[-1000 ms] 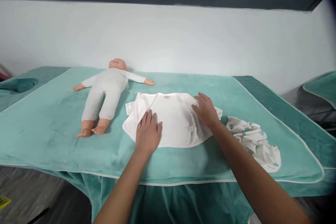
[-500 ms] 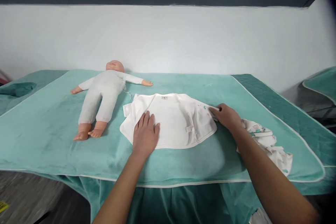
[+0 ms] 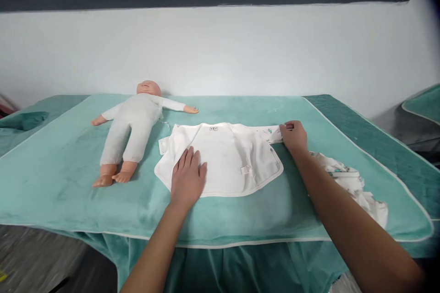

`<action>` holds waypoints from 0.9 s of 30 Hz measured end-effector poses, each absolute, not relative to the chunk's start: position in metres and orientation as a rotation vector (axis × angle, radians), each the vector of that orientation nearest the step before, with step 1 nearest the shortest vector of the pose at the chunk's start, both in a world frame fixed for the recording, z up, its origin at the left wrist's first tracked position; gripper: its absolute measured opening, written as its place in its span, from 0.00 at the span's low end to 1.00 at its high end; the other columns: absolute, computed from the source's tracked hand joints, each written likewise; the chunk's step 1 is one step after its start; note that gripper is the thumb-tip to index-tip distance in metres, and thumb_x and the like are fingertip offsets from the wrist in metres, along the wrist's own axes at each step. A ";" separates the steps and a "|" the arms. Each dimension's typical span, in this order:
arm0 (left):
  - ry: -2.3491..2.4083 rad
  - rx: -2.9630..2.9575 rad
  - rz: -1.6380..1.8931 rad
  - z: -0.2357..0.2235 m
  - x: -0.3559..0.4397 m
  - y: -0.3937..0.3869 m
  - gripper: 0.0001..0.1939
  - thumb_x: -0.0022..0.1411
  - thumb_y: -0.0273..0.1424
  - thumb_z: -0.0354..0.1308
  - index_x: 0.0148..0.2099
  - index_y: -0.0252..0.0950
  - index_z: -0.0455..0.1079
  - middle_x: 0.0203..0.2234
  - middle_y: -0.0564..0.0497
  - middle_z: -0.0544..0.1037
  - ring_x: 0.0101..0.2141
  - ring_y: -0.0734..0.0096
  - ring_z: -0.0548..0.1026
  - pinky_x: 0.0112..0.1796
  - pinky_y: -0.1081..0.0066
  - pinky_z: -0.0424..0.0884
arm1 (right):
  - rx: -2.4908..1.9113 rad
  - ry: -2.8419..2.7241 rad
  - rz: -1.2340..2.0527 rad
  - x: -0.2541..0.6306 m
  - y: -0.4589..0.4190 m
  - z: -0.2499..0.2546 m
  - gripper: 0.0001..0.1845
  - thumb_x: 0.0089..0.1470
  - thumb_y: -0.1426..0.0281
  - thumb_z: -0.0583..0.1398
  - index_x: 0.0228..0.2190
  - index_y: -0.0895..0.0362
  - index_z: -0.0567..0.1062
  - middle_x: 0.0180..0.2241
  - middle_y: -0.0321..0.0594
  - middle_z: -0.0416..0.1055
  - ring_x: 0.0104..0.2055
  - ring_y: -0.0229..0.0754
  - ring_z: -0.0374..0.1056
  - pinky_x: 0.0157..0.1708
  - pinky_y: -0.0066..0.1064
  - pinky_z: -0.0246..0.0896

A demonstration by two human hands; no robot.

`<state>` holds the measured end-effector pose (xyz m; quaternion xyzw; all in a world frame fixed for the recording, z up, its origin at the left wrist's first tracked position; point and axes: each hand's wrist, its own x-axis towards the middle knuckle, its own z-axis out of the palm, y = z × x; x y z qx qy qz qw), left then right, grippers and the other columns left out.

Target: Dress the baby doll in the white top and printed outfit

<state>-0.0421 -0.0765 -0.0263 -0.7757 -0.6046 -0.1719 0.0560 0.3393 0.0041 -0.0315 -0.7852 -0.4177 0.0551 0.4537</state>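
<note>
A white baby shirt [image 3: 223, 160] lies spread with its plain inner side up, a small label at the neck and a tag lower right. My left hand [image 3: 188, 176] rests flat on its left front part, fingers stretched out. At the cuff of the printed right sleeve, my right hand [image 3: 294, 135] pinches the fabric and holds the sleeve out sideways. The shirt's left sleeve shows only as a short end beside the body. Left of the shirt, a baby doll [image 3: 132, 123] with a white cloth body lies on its back, arms spread.
A crumpled white printed cloth [image 3: 347, 178] lies at the right, partly behind my right forearm. Under everything is a green padded cover [image 3: 68, 183] with white piping. A white wall [image 3: 220, 50] rises behind the far edge.
My right hand has drawn the right sleeve outward and slightly up, so it now lies straight out from the shoulder. My left hand stays flat on the shirt.
</note>
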 end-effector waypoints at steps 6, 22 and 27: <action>-1.846 -2.342 -0.548 -0.027 -0.041 -0.076 0.26 0.71 0.40 0.42 0.64 0.34 0.62 0.67 0.44 0.60 0.67 0.57 0.56 0.61 0.54 0.61 | -1.651 -1.372 -0.249 0.311 -0.012 -0.030 0.14 0.57 0.68 0.54 0.43 0.58 0.73 0.48 0.51 0.70 0.53 0.50 0.64 0.56 0.44 0.58; -1.883 -2.349 -0.655 -0.026 -0.038 -0.078 0.24 0.70 0.38 0.46 0.62 0.34 0.65 0.66 0.42 0.61 0.66 0.54 0.57 0.61 0.52 0.61 | -1.688 -2.251 -0.091 0.209 -0.023 -0.042 0.35 0.67 0.54 0.45 0.63 0.66 0.60 0.67 0.56 0.51 0.70 0.53 0.48 0.67 0.50 0.43; -1.858 -2.460 -1.170 -0.025 -0.048 -0.089 0.18 0.70 0.35 0.45 0.56 0.38 0.71 0.57 0.47 0.74 0.60 0.62 0.68 0.60 0.56 0.65 | -1.685 -2.235 -0.090 0.210 -0.026 -0.039 0.31 0.68 0.56 0.44 0.62 0.63 0.63 0.67 0.52 0.54 0.69 0.52 0.50 0.66 0.49 0.46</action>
